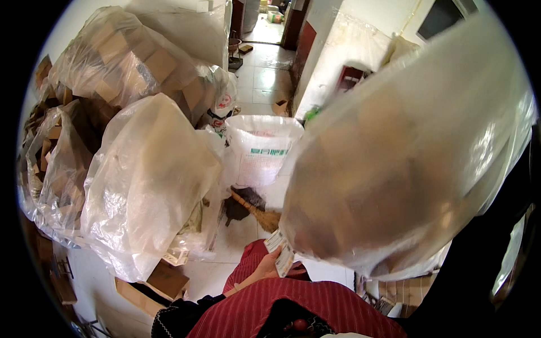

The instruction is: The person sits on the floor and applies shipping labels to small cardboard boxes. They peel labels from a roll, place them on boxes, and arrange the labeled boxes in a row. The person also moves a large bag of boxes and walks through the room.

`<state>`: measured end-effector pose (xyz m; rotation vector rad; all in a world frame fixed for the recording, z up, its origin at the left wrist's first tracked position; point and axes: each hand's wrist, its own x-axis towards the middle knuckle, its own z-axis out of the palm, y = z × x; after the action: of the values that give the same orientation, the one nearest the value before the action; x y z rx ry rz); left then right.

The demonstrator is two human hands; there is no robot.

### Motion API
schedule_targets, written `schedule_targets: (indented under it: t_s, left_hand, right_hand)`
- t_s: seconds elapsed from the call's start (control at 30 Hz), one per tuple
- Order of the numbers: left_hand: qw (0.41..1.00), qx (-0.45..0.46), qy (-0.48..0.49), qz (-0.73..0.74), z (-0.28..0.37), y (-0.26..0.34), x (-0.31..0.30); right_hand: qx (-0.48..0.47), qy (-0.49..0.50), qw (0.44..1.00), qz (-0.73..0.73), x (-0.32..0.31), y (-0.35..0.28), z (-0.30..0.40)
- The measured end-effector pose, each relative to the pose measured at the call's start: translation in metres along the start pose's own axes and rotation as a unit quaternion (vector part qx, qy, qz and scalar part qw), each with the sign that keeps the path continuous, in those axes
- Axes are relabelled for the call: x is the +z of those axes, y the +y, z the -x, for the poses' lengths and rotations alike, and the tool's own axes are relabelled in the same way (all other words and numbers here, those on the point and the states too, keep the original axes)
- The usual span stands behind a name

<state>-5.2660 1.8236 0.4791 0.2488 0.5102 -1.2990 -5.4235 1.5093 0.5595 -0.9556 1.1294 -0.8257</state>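
My left hand point(267, 267) grips a few small, flat printed card pieces point(284, 258) that bear writing. They sit just below the lower left edge of a large translucent plastic bag point(372, 181), which shows brown cardboard-like shapes inside. The bag fills the right side of the view, tilted and close to me. Along its right edge runs my dark right sleeve point(469, 249); my right hand is out of view. Beneath the cards lies my lap in a red striped garment point(287, 300).
A white woven sack point(264, 148) stands open ahead, with a straw hand broom point(266, 217) on the tiles before it. Plastic bags point(152, 181) and bagged cardboard boxes point(131, 59) crowd the left. An open carton point(158, 283) lies lower left. A doorway point(266, 25) is at the back.
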Motion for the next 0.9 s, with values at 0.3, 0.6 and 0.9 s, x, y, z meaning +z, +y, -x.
schedule_targets:
  t_s: [0.3, 0.6, 0.9]
  left_hand:
    - [0.913, 0.21, -0.326, 0.128, -0.238, 0.193, 0.191]
    - [0.889, 0.339, -0.212, 0.225, -0.479, 0.496, 0.358]
    - [0.868, 0.374, -0.199, 0.259, -0.606, 0.719, 0.44]
  right_hand:
    - [-0.021, -0.069, 0.997, 0.031, 0.17, -0.075, -0.235]
    - [-0.031, -0.099, 0.994, 0.031, 0.393, -0.144, -0.482]
    - [-0.113, -0.26, 0.959, -0.022, 0.716, -0.287, -0.682]
